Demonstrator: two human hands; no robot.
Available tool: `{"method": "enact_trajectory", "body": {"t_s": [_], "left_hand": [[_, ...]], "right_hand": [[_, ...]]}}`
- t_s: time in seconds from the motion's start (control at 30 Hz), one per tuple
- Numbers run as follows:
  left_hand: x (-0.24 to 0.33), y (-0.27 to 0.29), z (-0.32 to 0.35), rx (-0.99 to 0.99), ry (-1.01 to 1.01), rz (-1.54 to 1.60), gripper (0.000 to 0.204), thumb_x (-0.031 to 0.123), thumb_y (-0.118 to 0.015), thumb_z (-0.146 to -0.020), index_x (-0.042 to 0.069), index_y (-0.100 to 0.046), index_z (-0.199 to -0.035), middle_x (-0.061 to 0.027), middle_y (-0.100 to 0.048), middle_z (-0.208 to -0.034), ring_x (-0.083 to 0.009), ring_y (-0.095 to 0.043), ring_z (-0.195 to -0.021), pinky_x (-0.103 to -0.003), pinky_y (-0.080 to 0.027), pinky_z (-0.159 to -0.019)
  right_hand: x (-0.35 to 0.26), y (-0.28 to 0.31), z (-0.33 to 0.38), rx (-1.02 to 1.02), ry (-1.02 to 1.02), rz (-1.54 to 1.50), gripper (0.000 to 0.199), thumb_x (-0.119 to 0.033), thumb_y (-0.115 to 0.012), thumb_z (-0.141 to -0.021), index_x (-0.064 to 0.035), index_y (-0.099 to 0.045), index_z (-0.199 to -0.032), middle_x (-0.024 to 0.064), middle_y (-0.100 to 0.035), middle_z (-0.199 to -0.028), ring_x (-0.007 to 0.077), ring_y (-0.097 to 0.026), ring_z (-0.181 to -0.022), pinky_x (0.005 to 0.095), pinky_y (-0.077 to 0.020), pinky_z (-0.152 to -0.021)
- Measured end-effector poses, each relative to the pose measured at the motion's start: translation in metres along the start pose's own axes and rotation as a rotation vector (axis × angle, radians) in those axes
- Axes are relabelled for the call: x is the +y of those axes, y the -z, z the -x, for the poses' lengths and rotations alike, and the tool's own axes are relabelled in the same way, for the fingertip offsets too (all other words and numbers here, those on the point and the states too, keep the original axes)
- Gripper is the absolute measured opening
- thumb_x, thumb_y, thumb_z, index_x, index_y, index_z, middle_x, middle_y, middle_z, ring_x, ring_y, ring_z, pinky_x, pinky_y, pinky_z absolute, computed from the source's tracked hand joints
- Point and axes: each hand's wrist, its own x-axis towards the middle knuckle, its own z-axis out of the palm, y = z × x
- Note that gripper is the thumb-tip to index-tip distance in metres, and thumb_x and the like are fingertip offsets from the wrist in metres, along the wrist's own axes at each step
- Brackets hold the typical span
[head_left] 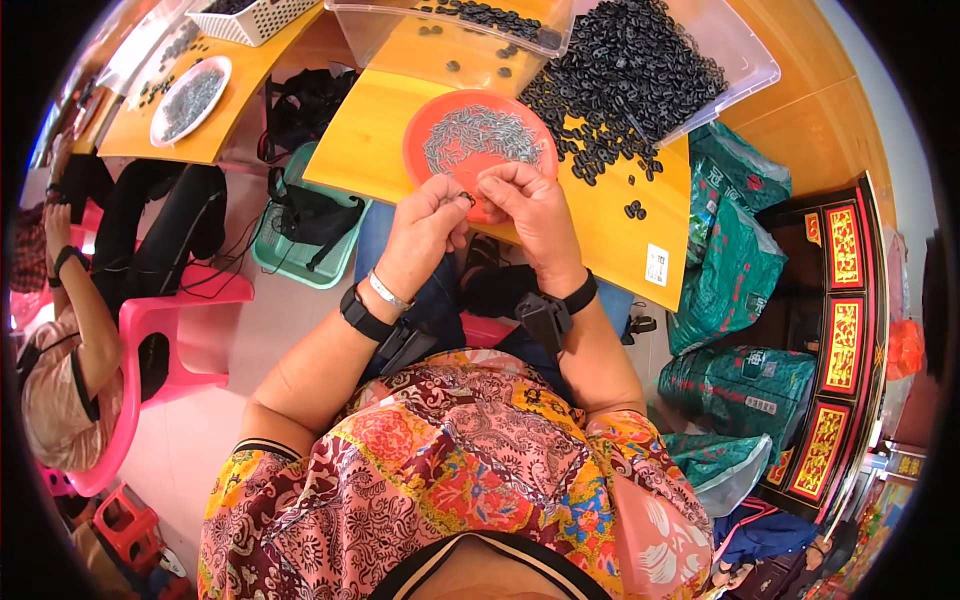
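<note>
My left hand [433, 214] pinches a small black ring-like part [466, 198] between thumb and fingertips. Close beside it, my right hand [526, 200] is closed in a pinch, and whatever sits in its fingertips is too small to make out. Both hands are over the near rim of a red round plate [412, 140]. Many short grey metal pins [480, 135] are spread on that plate. To its right, a big heap of black plastic parts [625, 75] spills from a tipped clear bin onto the yellow table [365, 125].
A clear plastic box [375, 35] with some black parts stands at the table's far side. Green bags [735, 270] lean along the right. On the left, a co-worker [75, 370] sits by another table with a white plate [160, 125] of pins. A green basket [330, 265] is on the floor.
</note>
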Motion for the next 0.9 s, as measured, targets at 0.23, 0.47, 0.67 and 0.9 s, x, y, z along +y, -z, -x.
{"method": "enact_trajectory", "body": {"t_s": [0.23,0.47,0.67,0.9], "left_hand": [[-0.002,0.003,0.0,-0.006,0.017,-0.021,0.009,0.014,-0.052,-0.087,0.005,-0.053,-0.084,0.0009,-0.051,-0.066,-0.0061,-0.048,-0.056,-0.02,-0.037,-0.05],[0.001,-0.002,0.001,0.004,0.014,-0.093,0.01,0.012,-0.052,-0.087,0.004,-0.054,-0.083,0.001,-0.05,-0.065,-0.0065,-0.046,-0.055,-0.02,-0.039,-0.051],[0.0,-0.002,0.003,0.021,-0.064,-0.237,0.012,0.012,-0.052,-0.086,0.0,-0.054,-0.081,-0.0018,-0.052,-0.063,-0.0081,-0.049,-0.055,-0.024,-0.041,-0.05],[0.003,-0.002,0.004,0.026,-0.094,-0.294,0.011,0.011,-0.052,-0.086,0.001,-0.054,-0.081,-0.0027,-0.052,-0.062,-0.0089,-0.05,-0.054,-0.025,-0.041,-0.05]], "right_hand": [[0.005,-0.002,0.008,-0.032,-0.056,0.014,0.012,-0.014,-0.063,-0.088,-0.003,-0.063,-0.091,-0.0017,-0.061,-0.078,0.005,-0.055,-0.067,0.0187,-0.0455,-0.063],[0.004,0.008,0.006,-0.075,0.123,0.294,0.011,-0.012,-0.06,-0.089,-0.0014,-0.062,-0.09,-0.0017,-0.061,-0.08,0.004,-0.055,-0.072,0.0192,-0.0457,-0.066],[-0.007,0.006,0.008,-0.1,0.165,0.458,0.013,-0.012,-0.06,-0.087,0.0014,-0.062,-0.088,0.0014,-0.063,-0.077,0.006,-0.056,-0.073,0.0224,-0.0463,-0.067],[-0.018,0.007,0.008,-0.137,0.148,0.505,0.01,-0.008,-0.059,-0.088,0.0009,-0.062,-0.089,-0.0007,-0.063,-0.081,0.0053,-0.055,-0.077,0.0218,-0.0462,-0.07]]}}
